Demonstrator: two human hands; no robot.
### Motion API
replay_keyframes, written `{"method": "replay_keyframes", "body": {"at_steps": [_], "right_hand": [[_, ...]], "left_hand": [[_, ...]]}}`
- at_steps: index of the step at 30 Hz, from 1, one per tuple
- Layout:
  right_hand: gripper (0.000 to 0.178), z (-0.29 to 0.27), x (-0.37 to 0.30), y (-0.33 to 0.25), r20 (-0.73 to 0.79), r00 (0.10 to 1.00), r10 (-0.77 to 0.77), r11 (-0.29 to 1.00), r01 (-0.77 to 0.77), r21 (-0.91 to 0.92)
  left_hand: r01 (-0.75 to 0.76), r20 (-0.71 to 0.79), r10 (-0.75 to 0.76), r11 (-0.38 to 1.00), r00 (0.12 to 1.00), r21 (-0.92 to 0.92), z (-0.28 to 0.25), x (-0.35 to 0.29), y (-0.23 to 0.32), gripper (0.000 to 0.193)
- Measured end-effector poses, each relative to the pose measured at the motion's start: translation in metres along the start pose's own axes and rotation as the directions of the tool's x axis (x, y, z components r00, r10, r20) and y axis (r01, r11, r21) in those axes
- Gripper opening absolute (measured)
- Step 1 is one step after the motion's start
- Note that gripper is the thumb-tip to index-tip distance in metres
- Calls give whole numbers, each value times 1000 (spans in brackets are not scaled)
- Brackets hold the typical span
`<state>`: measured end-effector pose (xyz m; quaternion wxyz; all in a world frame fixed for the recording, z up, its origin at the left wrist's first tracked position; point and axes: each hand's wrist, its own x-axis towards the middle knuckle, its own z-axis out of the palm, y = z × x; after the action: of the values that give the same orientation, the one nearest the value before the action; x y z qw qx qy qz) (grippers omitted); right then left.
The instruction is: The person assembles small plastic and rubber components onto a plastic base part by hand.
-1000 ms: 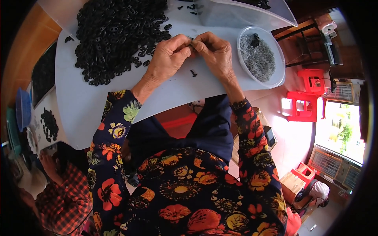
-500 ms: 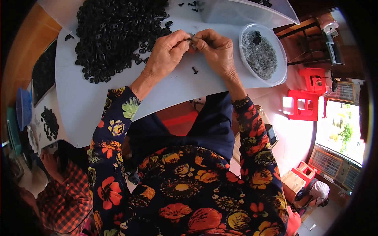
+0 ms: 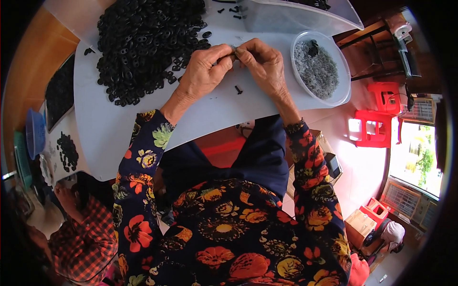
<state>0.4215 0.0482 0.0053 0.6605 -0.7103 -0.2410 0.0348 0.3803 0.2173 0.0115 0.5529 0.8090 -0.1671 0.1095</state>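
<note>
Both my hands meet above the pale tabletop, fingertips almost touching. My left hand (image 3: 204,69) pinches something small between thumb and forefinger; the fingers hide what it is. My right hand (image 3: 264,62) is closed in a pinch at the same spot, its held piece also too small to name. A big heap of small black oval plastic parts with holes (image 3: 143,47) lies beside my left hand. Right of my right hand stands a round clear tub (image 3: 344,90) filled with small translucent grey pieces (image 3: 315,69), a black bit on top. One black screw-like piece (image 3: 239,89) lies below my hands.
A clear plastic bin (image 3: 291,19) stands at the table's far side, with a few black pieces (image 3: 234,9) near it. On the left are a blue basket (image 3: 36,133) and a person in a checked shirt (image 3: 88,240). Red stools (image 3: 372,128) stand on the floor at right.
My hands stay pinched together over the table, the fingers shifting slightly. The whole view has moved a little, so everything sits slightly further right and lower.
</note>
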Motion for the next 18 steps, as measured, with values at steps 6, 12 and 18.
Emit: {"method": "replay_keyframes", "body": {"at_steps": [6,12,18], "right_hand": [[17,-1,1,2,7,1000,8,1000,-8,2],[15,0,0,2,-41,998,45,983,-37,179],[14,-3,1,6,-31,993,113,972,-104,212]], "left_hand": [[-21,-55,18,998,998,-52,6,-2,2,8],[-101,-41,121,942,992,320,-20,18,0,8],[-212,168,130,615,977,759,-41,54,-20,8]]}}
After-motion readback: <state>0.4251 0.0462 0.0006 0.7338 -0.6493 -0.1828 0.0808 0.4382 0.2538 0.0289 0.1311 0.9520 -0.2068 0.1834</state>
